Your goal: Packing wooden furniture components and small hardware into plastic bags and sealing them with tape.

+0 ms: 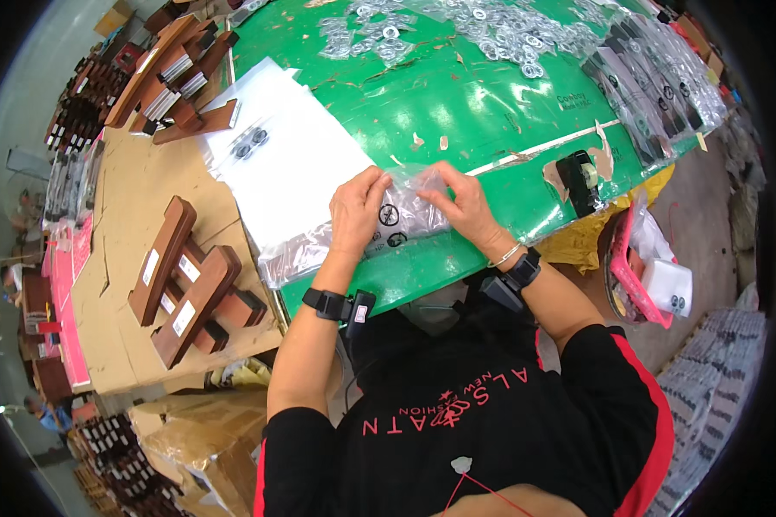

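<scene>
Both hands work a clear plastic bag (pixel 405 211) lying at the near edge of the green table (pixel 457 95). The bag is small, glossy and crinkled, with dark ring-shaped parts (pixel 391 215) showing through it. The left hand (pixel 358 211) pinches the bag's left end, fingers bent together over the film. The right hand (pixel 466 204) pinches its upper right edge between thumb and fingertips. Just left lies a stack of similar bags (pixel 276 164). Brown wooden pieces (pixel 190 284) rest on cardboard (pixel 129 198) further left.
</scene>
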The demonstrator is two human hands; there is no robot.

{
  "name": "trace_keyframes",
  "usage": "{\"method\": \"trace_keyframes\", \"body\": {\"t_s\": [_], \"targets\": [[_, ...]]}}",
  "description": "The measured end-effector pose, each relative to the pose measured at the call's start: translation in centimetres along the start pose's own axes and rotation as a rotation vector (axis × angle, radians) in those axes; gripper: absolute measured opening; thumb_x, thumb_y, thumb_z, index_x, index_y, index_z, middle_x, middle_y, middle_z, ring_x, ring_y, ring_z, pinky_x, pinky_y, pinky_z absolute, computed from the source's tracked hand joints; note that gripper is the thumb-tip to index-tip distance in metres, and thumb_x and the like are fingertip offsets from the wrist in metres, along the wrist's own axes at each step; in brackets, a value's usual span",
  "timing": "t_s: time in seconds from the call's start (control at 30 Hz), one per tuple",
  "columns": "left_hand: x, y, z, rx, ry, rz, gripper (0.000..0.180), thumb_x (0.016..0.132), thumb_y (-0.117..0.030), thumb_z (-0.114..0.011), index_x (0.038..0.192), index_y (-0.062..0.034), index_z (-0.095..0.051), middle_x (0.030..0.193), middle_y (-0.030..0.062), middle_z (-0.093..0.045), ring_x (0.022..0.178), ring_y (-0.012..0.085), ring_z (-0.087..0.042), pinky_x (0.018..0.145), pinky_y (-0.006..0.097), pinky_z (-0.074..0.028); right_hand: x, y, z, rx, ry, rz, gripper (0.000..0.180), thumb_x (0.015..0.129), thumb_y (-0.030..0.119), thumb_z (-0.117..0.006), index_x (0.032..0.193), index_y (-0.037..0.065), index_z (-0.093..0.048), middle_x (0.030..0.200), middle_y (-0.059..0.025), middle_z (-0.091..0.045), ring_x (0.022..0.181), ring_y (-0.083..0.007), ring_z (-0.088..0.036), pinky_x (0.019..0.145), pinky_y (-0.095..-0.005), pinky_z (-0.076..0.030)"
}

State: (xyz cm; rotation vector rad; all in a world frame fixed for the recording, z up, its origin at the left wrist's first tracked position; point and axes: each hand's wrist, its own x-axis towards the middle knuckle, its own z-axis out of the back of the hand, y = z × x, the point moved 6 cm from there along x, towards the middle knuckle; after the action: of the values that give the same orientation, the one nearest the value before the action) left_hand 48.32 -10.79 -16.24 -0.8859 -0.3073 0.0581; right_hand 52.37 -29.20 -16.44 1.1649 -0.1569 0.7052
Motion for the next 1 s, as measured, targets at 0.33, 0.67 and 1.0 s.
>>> {"method": "trace_keyframes", "body": {"t_s": [0.33,0.67,1.0], "targets": [[0.1,0.4,-0.2,-0.057,0.001,0.082,0.026,0.098,-0.022,-0.062,0.087,0.0016,-0.064,0.061,0.0094,-0.053,0.057,0.0141,-0.046,0.057,0.031,-0.042,2.1,-1.8,-1.5,-0.016,-0.074,-0.266,0.03,0.094,0.028,-0.067,0.08,0.003,-0.06,0.054,-0.0122,-0.047,0.046,-0.0208,-0.045,0.047,-0.0383,-0.032],[-0.1,-0.6,0.4,-0.017,-0.092,-0.185,0.03,0.075,-0.029,-0.083,0.084,-0.0059,-0.066,0.089,0.0074,-0.065,0.097,0.0279,-0.06,0.084,0.037,-0.046,1.5,-2.6,-2.1,0.061,-0.146,-0.286,0.04,0.093,0.033,-0.07,0.073,0.002,-0.056,0.053,-0.0085,-0.039,0.048,-0.0139,-0.036,0.046,-0.0367,-0.028],[-0.1,1.0,-0.2,-0.224,0.013,-0.004,0.02,0.082,-0.016,-0.079,0.087,-0.0014,-0.066,0.086,0.0057,-0.063,0.086,0.0171,-0.058,0.082,0.032,-0.046,2.0,-3.6,-1.1,0.565,0.167,-0.559,0.035,0.096,0.036,-0.07,0.087,0.003,-0.075,0.083,0.0048,-0.066,0.079,-0.0035,-0.055,0.073,-0.0228,-0.042]]}}
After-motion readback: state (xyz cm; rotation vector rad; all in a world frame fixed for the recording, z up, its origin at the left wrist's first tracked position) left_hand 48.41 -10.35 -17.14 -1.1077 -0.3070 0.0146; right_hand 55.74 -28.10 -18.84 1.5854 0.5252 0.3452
